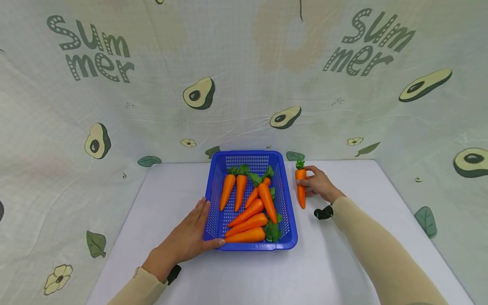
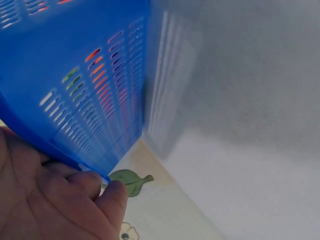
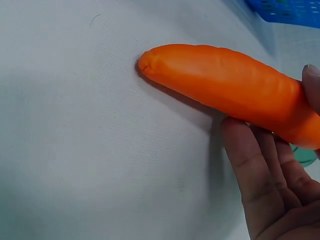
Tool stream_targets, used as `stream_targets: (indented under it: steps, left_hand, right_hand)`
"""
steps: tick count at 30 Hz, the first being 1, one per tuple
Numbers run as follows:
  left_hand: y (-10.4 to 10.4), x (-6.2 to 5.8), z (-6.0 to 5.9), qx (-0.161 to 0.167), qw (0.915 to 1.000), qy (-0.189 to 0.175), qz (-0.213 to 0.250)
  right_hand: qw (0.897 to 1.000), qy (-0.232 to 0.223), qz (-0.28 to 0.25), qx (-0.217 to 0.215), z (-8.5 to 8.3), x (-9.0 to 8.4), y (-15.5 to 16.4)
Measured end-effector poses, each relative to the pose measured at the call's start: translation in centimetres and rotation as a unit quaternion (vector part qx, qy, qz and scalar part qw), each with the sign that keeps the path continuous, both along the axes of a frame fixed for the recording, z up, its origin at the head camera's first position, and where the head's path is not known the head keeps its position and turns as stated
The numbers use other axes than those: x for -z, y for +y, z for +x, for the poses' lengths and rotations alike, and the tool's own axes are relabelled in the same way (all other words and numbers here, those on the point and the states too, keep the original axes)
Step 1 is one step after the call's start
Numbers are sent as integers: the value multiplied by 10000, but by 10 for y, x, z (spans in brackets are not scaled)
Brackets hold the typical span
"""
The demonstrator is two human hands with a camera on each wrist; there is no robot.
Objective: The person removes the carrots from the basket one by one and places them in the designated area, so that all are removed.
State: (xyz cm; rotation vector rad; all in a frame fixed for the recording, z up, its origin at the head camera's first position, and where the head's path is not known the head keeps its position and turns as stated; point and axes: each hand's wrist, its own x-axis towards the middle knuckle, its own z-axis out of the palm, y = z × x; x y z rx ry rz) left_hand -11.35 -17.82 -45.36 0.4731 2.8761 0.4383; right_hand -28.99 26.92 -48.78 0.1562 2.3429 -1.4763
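The right hand (image 1: 319, 184) has its fingers and thumb curled round a single carrot (image 1: 301, 187), which lies on the white table (image 1: 354, 258) just right of the blue basket (image 1: 284, 199), apart from its wall. That carrot is plastic-looking, smooth bright orange with faint ridges, tapering to a blunt tip that points toward the near side, and it carries a small green leafy tuft at its far end. In the right wrist view the tip touches the tabletop while the fingers (image 3: 260, 170) cup the thicker part from below.

The left hand (image 1: 189, 235) lies flat against the basket's near left corner, fingers straight along the left wall and the thumb stretched along the near rim; it pinches nothing.

Inside the basket lie more carrots (image 1: 251, 199) of the same kind, some lengthwise, some slanted across the near end, green tops mixed among them.

Behind the table hangs a pale cloth (image 1: 244, 84) printed with avocados and the word "Summer".
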Motion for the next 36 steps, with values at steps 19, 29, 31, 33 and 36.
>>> stream_targets:
  steps: [19,29,31,33,36]
  left_hand:
    - [0,2,1,-103,9998,-148,8]
    - [1,3,1,-120,9996,-190,160]
    - [1,3,1,-130,9996,-199,149]
    - [1,3,1,-134,9996,-223,129]
    - [0,3,1,-138,9996,-239,80]
  right_hand:
    - [9935,255,1110,61,-9,8,-4]
    - [9894,209,1435,44,-11,10,-6]
    - [9889,226,1466,27,-11,10,-7]
    - [9887,233,1480,1,-11,10,-8]
    - [9888,261,1468,19,-10,11,-9]
